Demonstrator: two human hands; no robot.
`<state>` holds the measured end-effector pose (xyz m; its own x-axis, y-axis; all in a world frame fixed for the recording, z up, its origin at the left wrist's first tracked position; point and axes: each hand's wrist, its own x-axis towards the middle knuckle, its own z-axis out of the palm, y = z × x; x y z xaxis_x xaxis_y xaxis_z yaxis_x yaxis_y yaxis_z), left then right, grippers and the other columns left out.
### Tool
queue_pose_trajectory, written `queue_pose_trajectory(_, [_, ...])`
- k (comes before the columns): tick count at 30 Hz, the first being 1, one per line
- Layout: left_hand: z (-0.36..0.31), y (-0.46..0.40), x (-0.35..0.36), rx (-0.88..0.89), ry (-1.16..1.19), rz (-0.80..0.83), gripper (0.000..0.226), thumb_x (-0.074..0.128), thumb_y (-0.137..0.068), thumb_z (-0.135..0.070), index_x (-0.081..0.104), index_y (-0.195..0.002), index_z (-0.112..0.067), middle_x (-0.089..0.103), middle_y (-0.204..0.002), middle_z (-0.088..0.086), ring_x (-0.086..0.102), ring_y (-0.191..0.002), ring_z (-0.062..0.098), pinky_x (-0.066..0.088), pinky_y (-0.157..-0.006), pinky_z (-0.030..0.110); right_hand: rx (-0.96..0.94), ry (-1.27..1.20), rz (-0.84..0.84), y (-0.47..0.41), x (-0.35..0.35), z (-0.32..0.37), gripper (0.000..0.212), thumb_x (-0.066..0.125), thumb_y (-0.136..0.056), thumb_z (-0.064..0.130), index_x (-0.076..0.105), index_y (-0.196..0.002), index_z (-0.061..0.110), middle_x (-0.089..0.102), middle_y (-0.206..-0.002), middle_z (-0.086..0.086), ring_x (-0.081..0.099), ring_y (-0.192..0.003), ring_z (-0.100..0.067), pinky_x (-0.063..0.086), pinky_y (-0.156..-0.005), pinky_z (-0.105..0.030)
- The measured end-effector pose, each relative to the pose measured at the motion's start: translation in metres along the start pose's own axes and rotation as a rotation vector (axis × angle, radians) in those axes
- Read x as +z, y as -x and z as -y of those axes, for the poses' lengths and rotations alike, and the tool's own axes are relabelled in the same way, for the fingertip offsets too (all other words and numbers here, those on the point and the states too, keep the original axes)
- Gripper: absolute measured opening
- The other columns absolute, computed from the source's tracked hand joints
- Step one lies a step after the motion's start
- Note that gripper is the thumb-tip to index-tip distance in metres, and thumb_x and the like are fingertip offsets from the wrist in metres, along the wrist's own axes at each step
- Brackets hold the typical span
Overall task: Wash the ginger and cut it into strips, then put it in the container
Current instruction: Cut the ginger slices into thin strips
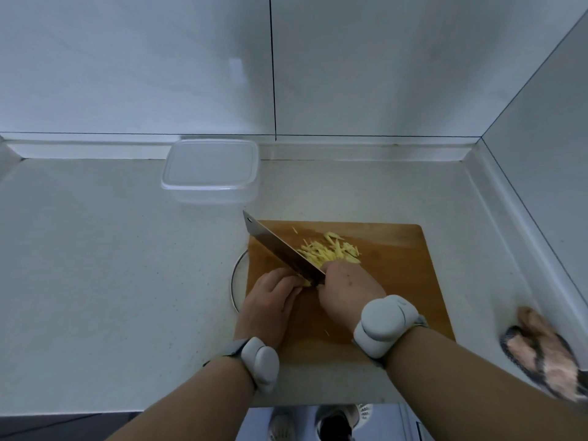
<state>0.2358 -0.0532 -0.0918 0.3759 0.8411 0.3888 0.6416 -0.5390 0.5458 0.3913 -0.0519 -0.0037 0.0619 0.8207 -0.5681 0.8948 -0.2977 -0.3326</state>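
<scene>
Pinning ginger [306,283] under left fingers [294,289]

A pale speckled worktop [111,281] fills a corner. Behind it and at the right stand glossy white wall panels [136,65] with thin dark seams. A low white ledge [350,151] runs along the wall. The light is soft and bluish.

1. A home kitchen: pale speckled countertop [111,281] meeting glossy white wall tiles [136,65] at 12 o'clock.
2. Wooden cutting board [397,265] with cleaver [280,249] at centre.
3. Lidded plastic container [210,170] toward 11 o'clock.
</scene>
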Motion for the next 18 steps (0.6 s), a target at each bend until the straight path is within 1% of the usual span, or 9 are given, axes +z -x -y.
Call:
queue_pose_trajectory(2, [-0.001,0.0,0.001,0.001,-0.005,-0.01,0.024,0.05,-0.093,-0.026,0.07,-0.097,-0.013,0.066,-0.102,0.003,0.061,-0.091,0.019,0.051,-0.078,0.026,-0.002,0.001,0.004,0.0,0.001,0.0,0.021,0.049,-0.098,0.014,0.066,-0.111,0.009,0.069,-0.095,-0.011,0.069,-0.084,-0.027,0.05,-0.063,-0.03])
queue_pose_trajectory(4, [-0.001,0.0,0.002,0.026,-0.027,-0.026,0.023,0.051,-0.092,-0.024,0.07,-0.094,-0.012,0.067,-0.1,0.004,0.062,-0.089,0.019,0.051,-0.076,0.025,-0.002,0.012,-0.004,0.001,0.0,0.001,0.02,0.048,-0.098,0.013,0.065,-0.109,0.01,0.068,-0.094,-0.011,0.067,-0.081,-0.027,0.05,-0.063,-0.031])
queue_pose_trajectory(6, [0.0,-0.001,0.003,0.054,-0.056,-0.033,0.023,0.051,-0.091,-0.023,0.071,-0.091,-0.011,0.067,-0.097,0.004,0.06,-0.087,0.019,0.051,-0.072,0.024,-0.005,0.023,-0.014,0.001,0.0,0.002,0.02,0.048,-0.098,0.012,0.064,-0.108,0.011,0.067,-0.093,-0.011,0.063,-0.075,-0.025,0.048,-0.061,-0.03])
queue_pose_trajectory(9, [-0.002,-0.002,0.003,0.066,-0.089,-0.034,0.024,0.051,-0.091,-0.023,0.071,-0.09,-0.01,0.067,-0.095,0.005,0.06,-0.084,0.02,0.053,-0.067,0.026,-0.012,0.035,-0.021,0.005,-0.002,0.002,0.02,0.046,-0.098,0.013,0.063,-0.107,0.012,0.065,-0.093,-0.01,0.057,-0.07,-0.023,0.044,-0.058,-0.028])
queue_pose_trajectory(11, [-0.004,-0.002,0.002,0.066,-0.106,-0.038,0.024,0.05,-0.091,-0.024,0.07,-0.089,-0.012,0.067,-0.093,0.004,0.061,-0.082,0.02,0.052,-0.064,0.025,-0.018,0.073,-0.045,0.009,-0.004,0.002,0.02,0.045,-0.098,0.014,0.064,-0.105,0.013,0.065,-0.092,-0.009,0.06,-0.072,-0.023,0.048,-0.061,-0.03])
queue_pose_trajectory(13, [-0.005,-0.003,0.002,0.059,-0.12,-0.045,0.025,0.049,-0.09,-0.026,0.07,-0.088,-0.013,0.067,-0.089,0.003,0.061,-0.079,0.02,0.05,-0.061,0.024,-0.02,0.128,-0.072,0.015,-0.005,0.004,0.018,0.047,-0.097,0.012,0.064,-0.101,0.014,0.065,-0.09,-0.008,0.063,-0.076,-0.023,0.054,-0.069,-0.034])
queue_pose_trajectory(14, [-0.005,-0.003,0.002,0.056,-0.123,-0.049,0.025,0.049,-0.09,-0.026,0.07,-0.088,-0.013,0.066,-0.088,0.003,0.061,-0.078,0.021,0.05,-0.059,0.025,-0.016,0.153,-0.077,0.017,-0.005,0.005,0.017,0.047,-0.097,0.011,0.064,-0.099,0.014,0.065,-0.089,-0.008,0.062,-0.074,-0.023,0.055,-0.069,-0.034])
queue_pose_trajectory(16, [-0.005,-0.003,0.003,0.06,-0.127,-0.046,0.024,0.049,-0.091,-0.026,0.069,-0.088,-0.013,0.065,-0.087,0.004,0.06,-0.078,0.022,0.051,-0.058,0.026,-0.005,0.182,-0.07,0.016,-0.002,0.006,0.018,0.046,-0.097,0.008,0.064,-0.099,0.012,0.065,-0.088,-0.009,0.057,-0.068,-0.023,0.049,-0.064,-0.032])
queue_pose_trajectory(18, [-0.003,-0.002,0.004,0.061,-0.128,-0.039,0.024,0.049,-0.091,-0.026,0.069,-0.088,-0.012,0.066,-0.09,0.005,0.06,-0.08,0.022,0.052,-0.059,0.027,-0.011,0.165,-0.072,0.01,0.003,0.007,0.017,0.045,-0.097,0.008,0.061,-0.101,0.012,0.062,-0.087,-0.008,0.057,-0.07,-0.024,0.047,-0.062,-0.033])
